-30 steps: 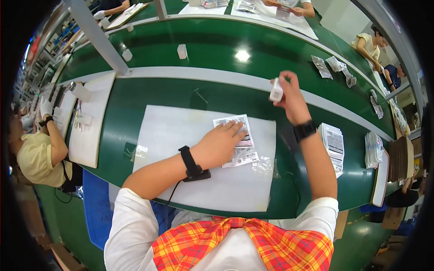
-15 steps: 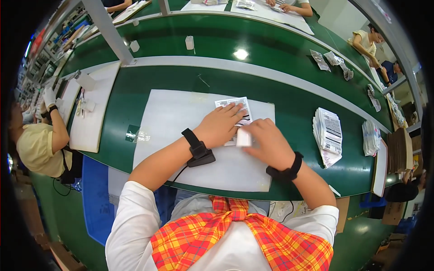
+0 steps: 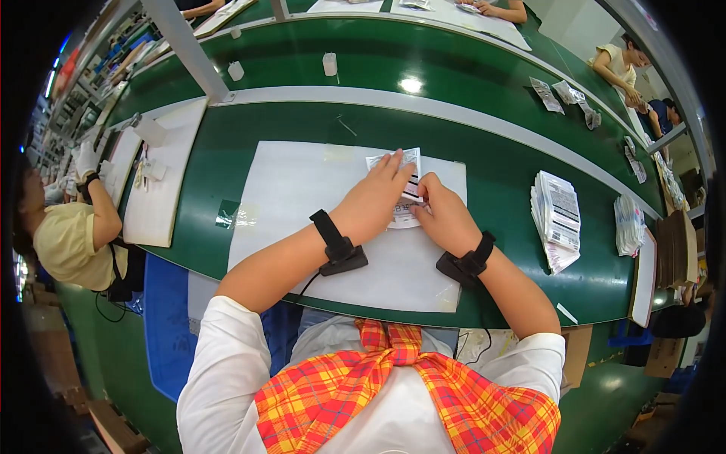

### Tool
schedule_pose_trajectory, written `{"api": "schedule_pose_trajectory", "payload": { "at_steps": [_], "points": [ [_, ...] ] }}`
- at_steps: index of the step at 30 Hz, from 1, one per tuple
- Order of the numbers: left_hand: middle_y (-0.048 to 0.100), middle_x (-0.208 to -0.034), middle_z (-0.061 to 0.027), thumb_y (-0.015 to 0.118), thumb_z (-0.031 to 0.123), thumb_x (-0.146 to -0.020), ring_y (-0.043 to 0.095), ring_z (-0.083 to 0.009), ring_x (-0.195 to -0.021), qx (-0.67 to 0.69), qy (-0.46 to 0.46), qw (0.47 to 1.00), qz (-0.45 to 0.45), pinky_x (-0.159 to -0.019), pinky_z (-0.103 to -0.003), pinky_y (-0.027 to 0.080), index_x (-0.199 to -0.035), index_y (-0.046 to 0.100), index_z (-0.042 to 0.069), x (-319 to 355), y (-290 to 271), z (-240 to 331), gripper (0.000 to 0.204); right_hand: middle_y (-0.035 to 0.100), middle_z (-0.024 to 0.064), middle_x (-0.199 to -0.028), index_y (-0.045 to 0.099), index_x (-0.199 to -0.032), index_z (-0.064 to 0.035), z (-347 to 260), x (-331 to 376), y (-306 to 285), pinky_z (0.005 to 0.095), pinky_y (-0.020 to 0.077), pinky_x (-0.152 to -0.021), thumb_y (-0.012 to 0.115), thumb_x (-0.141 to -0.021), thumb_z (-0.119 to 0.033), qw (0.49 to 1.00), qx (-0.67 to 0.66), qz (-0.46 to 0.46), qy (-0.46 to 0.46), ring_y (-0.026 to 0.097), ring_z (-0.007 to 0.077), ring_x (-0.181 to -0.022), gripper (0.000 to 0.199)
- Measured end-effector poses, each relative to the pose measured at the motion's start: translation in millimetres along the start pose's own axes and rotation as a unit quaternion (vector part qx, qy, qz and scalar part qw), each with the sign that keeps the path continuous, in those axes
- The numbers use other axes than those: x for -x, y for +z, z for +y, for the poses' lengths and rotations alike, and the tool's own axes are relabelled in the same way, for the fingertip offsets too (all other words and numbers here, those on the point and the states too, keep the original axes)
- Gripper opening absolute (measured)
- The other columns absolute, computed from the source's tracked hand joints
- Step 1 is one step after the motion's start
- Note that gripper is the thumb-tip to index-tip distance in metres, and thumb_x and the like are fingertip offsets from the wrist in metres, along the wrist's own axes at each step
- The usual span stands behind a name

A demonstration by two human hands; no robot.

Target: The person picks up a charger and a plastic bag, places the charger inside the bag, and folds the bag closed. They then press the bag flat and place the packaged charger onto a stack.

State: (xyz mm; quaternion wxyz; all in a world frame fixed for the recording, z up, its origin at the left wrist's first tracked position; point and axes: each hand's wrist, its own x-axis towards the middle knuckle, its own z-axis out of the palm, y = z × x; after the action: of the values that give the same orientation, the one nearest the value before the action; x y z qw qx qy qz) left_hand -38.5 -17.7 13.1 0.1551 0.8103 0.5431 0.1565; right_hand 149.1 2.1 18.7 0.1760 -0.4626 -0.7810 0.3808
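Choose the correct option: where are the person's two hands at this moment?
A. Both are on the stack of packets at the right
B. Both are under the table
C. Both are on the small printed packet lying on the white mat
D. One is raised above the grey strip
C: the left hand and the right hand both press on the small printed packet on the white mat.

The person wears a white short-sleeved shirt [image 3: 227, 356], an orange-yellow plaid scarf [image 3: 393, 386], and black cabled straps [image 3: 338, 246] on both wrists.
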Motion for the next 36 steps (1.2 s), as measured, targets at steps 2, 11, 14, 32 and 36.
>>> {"api": "schedule_pose_trajectory", "payload": {
  "at_steps": [2,11,14,32,36],
  "points": [
    [0.034,-0.153,-0.0213,0.065,0.012,-0.088,0.039,-0.0354,-0.139,0.048,0.005,0.999,0.011,-0.113,-0.042,0.035,-0.148,0.035,0.006,-4.7,-6.4,-9.7,0.068,0.058,0.0104,-0.090,0.042,-0.101,-0.0049,1.7,1.0,-1.1,0.0321,0.0472,-0.074,0.068,-0.084,-0.005,0.998,-0.039,0.021,-0.048,0.060,0.0255,-0.081,0.031],
    [0.062,-0.120,-0.0146,0.070,0.027,-0.089,0.060,-0.0206,-0.107,0.388,0.023,0.918,0.075,-0.091,-0.031,0.049,-0.125,0.057,-0.001,-7.0,-20.8,-29.1,0.047,0.057,0.0027,-0.098,0.045,-0.115,-0.0065,-24.9,5.5,-43.3,0.0249,0.0471,-0.079,0.066,-0.090,-0.011,0.843,-0.535,-0.019,0.056,0.055,0.0092,-0.086,0.033],
    [0.068,-0.102,-0.0083,0.069,0.029,-0.090,0.063,-0.0147,-0.092,0.500,-0.111,0.857,0.059,-0.081,-0.028,0.051,-0.114,0.064,0.000,-12.0,-8.1,-34.0,0.038,0.059,0.0009,-0.091,0.051,-0.118,-0.0056,-21.6,2.2,-32.1,0.0224,0.0469,-0.071,0.062,-0.095,-0.019,0.926,-0.366,0.090,0.002,0.055,0.0078,-0.076,0.029],
    [0.071,-0.100,-0.0042,0.060,0.012,-0.094,0.061,-0.0195,-0.096,0.204,0.103,0.973,0.017,-0.085,-0.032,0.047,-0.110,0.069,0.003,-14.2,3.9,-51.8,0.021,0.068,0.0125,-0.100,0.066,-0.104,0.0032,63.3,-10.3,-38.1,0.0328,0.0510,-0.086,0.054,-0.095,-0.009,0.976,-0.136,0.053,-0.159,0.065,0.0230,-0.088,0.019],
    [0.069,-0.107,-0.0051,0.062,0.006,-0.087,0.057,-0.0273,-0.101,0.066,0.143,0.987,-0.015,-0.089,-0.037,0.045,-0.111,0.068,0.006,9.8,-1.8,-39.0,0.025,0.067,0.0170,-0.104,0.068,-0.103,0.0005,12.4,26.4,-29.5,0.0397,0.0509,-0.090,0.059,-0.085,-0.003,0.932,0.216,0.035,-0.288,0.064,0.0324,-0.093,0.021]
  ]
}}
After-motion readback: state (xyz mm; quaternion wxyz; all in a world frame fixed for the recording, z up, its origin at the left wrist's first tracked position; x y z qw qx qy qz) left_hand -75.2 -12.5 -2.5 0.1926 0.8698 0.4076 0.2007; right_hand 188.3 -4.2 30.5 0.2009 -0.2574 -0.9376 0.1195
